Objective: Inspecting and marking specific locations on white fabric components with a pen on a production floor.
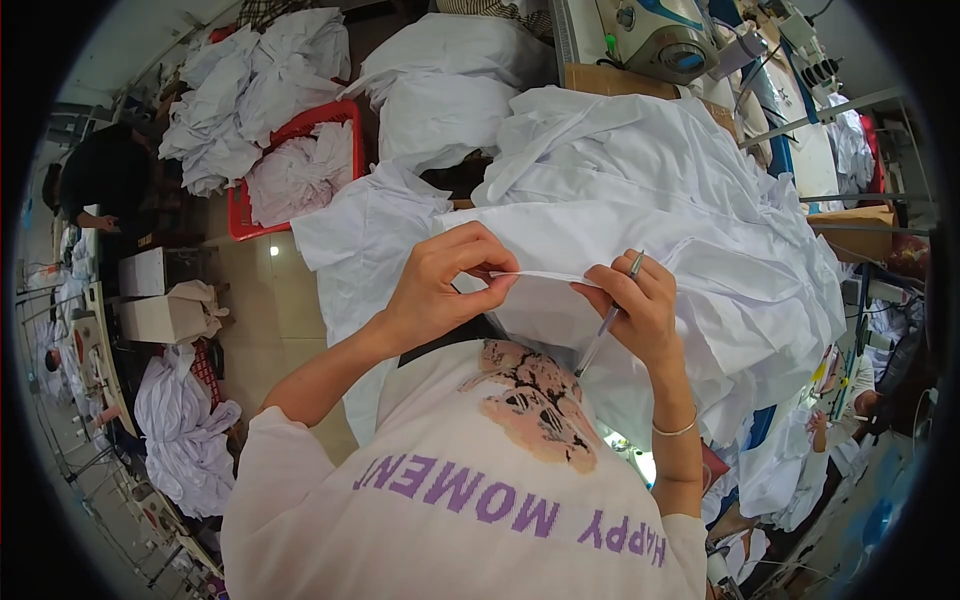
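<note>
My left hand (454, 285) pinches one end of a folded edge of white cloth (551, 276) between thumb and fingers. The other end of that edge is gripped by my right hand (637, 304), so the stretch between them is held fairly straight. A clear-barrelled pen (600, 337) is also tucked among my right fingers, its lower end pointing down towards my shirt. Behind and below both hands lies a large heap of white fabric (622, 157), which spreads to the right.
A red plastic basket (358, 142) holds white cloth at the upper left, beside more white bundles (300, 67). A sewing machine (667, 45) stands at the upper right. Other people (105, 176) are at the far left and lower right (862, 405).
</note>
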A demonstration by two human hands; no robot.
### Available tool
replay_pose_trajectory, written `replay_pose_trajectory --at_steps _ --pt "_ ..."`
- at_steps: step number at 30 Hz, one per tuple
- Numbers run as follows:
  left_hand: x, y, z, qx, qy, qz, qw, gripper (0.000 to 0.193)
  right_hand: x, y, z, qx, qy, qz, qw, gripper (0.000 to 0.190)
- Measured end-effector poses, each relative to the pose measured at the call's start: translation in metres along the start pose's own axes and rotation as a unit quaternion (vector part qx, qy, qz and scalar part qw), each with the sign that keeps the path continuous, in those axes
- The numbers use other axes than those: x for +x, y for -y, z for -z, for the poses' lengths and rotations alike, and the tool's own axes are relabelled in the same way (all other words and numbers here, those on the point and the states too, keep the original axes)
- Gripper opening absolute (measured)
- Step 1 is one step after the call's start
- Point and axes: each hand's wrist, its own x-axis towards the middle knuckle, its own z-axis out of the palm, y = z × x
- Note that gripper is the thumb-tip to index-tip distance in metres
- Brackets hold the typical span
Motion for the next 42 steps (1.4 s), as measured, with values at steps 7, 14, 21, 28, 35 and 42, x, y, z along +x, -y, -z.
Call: replay_pose_trajectory --at_steps 7,14,21,28,35,42 --pt "0.000 0.000 -0.001 -0.013 -0.008 0.007 1.000 0.012 0.005 0.018 -0.006 -0.198 -0.039 0.049 0.978 0.021" --pt "0.001 -0.003 -0.001 0.003 -0.015 -0.006 1.000 0.013 -0.005 0.030 -0.018 -0.299 -0.063 0.054 0.951 0.024" --pt "0.001 -0.001 -0.002 0.086 -0.057 -0.087 0.991 0.013 -0.001 0.047 -0.022 -0.268 -0.009 0.011 0.963 0.018" --pt "0.001 0.003 -0.010 0.028 -0.100 -0.050 0.993 0.014 0.003 0.060 -0.032 0.073 0.002 -0.190 0.979 0.016" --pt "-0.003 0.003 -0.016 0.062 -0.099 -0.079 0.990 0.011 0.004 0.051 -0.033 -0.038 0.019 -0.205 0.978 0.029" --pt "-0.009 0.024 -0.037 -0.166 -0.083 0.053 0.981 0.008 0.010 0.047 -0.031 -0.076 0.016 -0.170 0.982 0.044"
